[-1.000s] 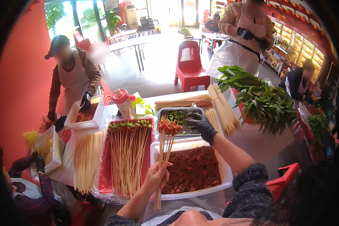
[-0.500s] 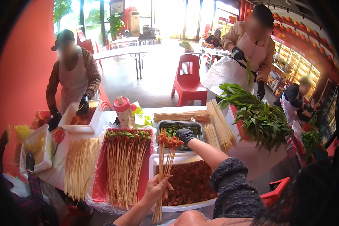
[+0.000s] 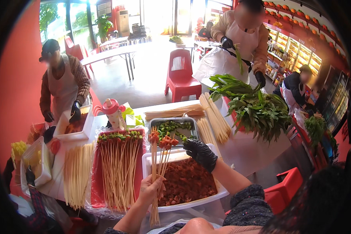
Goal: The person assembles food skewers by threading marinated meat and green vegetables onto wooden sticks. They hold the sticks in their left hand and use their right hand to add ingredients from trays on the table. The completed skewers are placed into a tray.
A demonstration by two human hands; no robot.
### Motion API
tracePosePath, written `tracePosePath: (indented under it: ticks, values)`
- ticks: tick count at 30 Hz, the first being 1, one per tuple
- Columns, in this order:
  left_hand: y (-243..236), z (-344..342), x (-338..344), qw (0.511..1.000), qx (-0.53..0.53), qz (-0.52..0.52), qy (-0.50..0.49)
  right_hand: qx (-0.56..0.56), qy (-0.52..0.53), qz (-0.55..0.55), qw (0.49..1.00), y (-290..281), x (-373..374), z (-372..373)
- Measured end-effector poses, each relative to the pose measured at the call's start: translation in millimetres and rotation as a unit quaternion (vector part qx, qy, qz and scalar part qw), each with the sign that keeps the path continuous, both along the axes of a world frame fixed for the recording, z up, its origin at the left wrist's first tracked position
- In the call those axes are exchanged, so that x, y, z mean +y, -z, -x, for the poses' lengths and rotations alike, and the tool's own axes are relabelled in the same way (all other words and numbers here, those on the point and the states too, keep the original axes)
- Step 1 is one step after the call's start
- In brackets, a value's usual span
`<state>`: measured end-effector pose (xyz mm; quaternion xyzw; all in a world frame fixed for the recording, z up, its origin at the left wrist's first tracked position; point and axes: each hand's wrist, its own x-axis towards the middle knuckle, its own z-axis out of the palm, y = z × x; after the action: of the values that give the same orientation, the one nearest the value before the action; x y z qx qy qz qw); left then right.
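My bare left hand point(image 3: 150, 188) is closed around a small bunch of bamboo skewers point(image 3: 155, 208), held upright with red marinated meat pieces point(image 3: 165, 141) on their tips. Close to those tips is my black-gloved right hand point(image 3: 202, 155), its fingertips pinched on what looks like a green pepper piece point(image 3: 185, 138). Below both hands stands a white tub point(image 3: 223, 191) of red marinated meat point(image 3: 191, 181). Behind it, a metal tray point(image 3: 196, 134) contains cut green peppers point(image 3: 171, 127). To the left, a red tray point(image 3: 95, 175) lined with plastic holds many filled skewers point(image 3: 119, 167).
Bare skewers lie in bundles at left point(image 3: 78, 171) and behind the tray point(image 3: 214, 115). A pink-lidded bottle point(image 3: 114, 115) stands at the back. Leafy greens point(image 3: 257, 111) heap up at right. Co-workers point(image 3: 62, 82) work around the table; a red stool point(image 3: 282, 191) is at lower right.
My right hand has come out of the pepper tray toward me, up to the skewer tips, with a green piece at its fingers. My left hand still grips the skewers.
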<state>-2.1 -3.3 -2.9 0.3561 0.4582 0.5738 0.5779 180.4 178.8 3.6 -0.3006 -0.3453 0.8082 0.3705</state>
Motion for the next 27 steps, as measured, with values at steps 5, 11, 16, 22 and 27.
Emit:
tracePosePath:
  ticks: [5, 11, 16, 22, 27]
  values:
    - [-5, -3, 1, 0.999, 0.042, 0.031, 0.012, 0.009, 0.024, -0.047, 0.999, 12, 7, 0]
    - [-8, -6, 1, 0.996, 0.062, 0.046, 0.035, 0.024, 0.026, -0.037, 0.999, 15, 15, -2]
    - [-7, -7, 1, 0.997, 0.060, 0.044, 0.032, 0.084, 0.007, -0.027, 0.996, 14, 18, -3]
    - [-12, -9, 1, 0.995, 0.075, 0.057, 0.032, 0.123, -0.011, -0.015, 0.992, 14, 15, -4]
    - [-10, -9, 2, 0.994, 0.092, 0.054, 0.018, 0.127, -0.009, -0.022, 0.992, 12, 12, -3]
